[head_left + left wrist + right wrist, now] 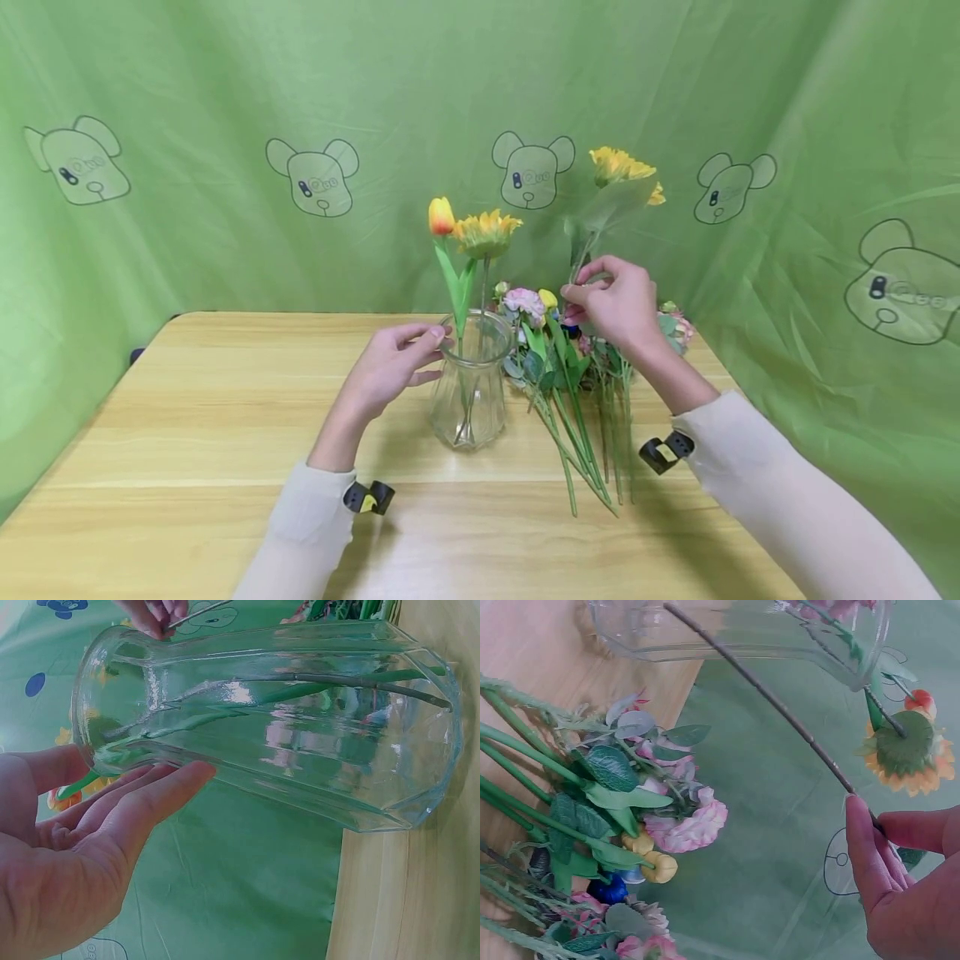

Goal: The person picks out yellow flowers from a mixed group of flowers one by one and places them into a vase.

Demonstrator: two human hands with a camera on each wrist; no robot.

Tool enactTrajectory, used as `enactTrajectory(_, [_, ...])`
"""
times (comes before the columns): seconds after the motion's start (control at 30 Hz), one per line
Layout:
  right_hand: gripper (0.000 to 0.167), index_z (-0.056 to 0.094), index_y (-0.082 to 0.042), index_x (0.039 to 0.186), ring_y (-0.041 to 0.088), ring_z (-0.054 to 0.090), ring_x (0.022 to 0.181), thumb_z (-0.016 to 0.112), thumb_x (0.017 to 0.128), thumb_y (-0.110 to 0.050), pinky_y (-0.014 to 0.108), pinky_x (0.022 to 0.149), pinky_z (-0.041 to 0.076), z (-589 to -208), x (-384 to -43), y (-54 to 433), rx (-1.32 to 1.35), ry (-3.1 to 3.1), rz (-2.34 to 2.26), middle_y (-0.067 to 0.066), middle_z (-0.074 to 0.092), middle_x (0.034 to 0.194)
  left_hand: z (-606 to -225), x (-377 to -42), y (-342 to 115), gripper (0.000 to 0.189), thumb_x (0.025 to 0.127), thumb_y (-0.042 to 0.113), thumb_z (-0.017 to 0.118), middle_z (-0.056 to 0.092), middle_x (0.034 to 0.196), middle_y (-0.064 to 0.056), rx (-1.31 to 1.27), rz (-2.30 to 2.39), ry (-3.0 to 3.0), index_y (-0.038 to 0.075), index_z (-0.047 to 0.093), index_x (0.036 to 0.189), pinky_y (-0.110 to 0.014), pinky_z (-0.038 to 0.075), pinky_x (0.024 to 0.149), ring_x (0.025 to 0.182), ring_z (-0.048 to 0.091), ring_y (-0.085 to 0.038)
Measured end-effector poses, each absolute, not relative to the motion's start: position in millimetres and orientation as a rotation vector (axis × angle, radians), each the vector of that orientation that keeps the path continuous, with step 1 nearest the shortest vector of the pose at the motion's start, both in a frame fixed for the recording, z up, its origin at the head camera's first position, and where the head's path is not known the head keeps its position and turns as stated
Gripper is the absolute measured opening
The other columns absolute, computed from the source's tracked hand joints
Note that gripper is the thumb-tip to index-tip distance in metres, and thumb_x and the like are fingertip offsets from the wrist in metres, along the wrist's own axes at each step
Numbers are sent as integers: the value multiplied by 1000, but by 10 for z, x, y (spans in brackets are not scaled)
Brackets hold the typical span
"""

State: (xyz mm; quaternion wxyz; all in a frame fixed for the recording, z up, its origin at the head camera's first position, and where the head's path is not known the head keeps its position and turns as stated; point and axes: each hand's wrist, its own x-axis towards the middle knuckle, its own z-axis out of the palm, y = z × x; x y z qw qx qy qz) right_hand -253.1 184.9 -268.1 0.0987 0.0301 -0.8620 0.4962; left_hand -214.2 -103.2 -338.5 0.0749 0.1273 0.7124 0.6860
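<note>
Tabletop [225, 400]: pale wood, visible grain. Glass vase [450, 408] stands upright on it. Just right of vase, loose heap of flowers [555, 354]: pink blooms [686, 829], yellow buds [661, 867], one blue head [609, 888]. Green stems [529, 752] fan toward viewer, tips lying nearer than vase's base.

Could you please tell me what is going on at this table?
A person is handling flowers at a glass vase. The left hand touches the vase near its rim, while the right hand pinches the stem of a yellow sunflower outside the vase. A red-and-yellow tulip and another sunflower stand in the vase; more flowers lie beside it on the table.
</note>
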Motion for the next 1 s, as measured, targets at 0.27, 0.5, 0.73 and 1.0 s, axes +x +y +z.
enactTrajectory(0.27, [25,58,-1,110,16,74,61,73,94,-12,26,54,63,-2592,-2544,1855,57,-2434,1588,9,76,82,-3386,-2138,-1030,42,107,24,53,61,140,-22,370,2064,2132,-4,57,139,-42,59,100,131,59,-36])
enactTrajectory(0.5, [26,58,-4,114,15,75,66,71,97,-19,24,39,51,-2498,-2546,1891,16,-2379,1608,-3,75,76,-3386,-2140,-1032,42,107,24,53,61,140,-22,375,2064,2133,-4,57,138,-42,59,100,131,59,-37])
enactTrajectory(0.73, [28,58,-3,118,10,75,68,70,97,-17,24,64,64,-2456,-2562,1905,11,-2322,1671,-10,74,79,-3385,-2137,-1036,42,107,24,53,61,140,-22,378,2060,2140,-5,57,138,-42,59,100,131,59,-37])
enactTrajectory(1.0, [25,59,0,115,10,74,66,71,96,-10,27,72,66,-2356,-2601,1906,38,-2213,1765,-9,75,79,-3388,-2141,-1032,41,107,23,53,61,139,-22,375,2070,2130,-5,57,138,-42,60,99,130,60,-37])
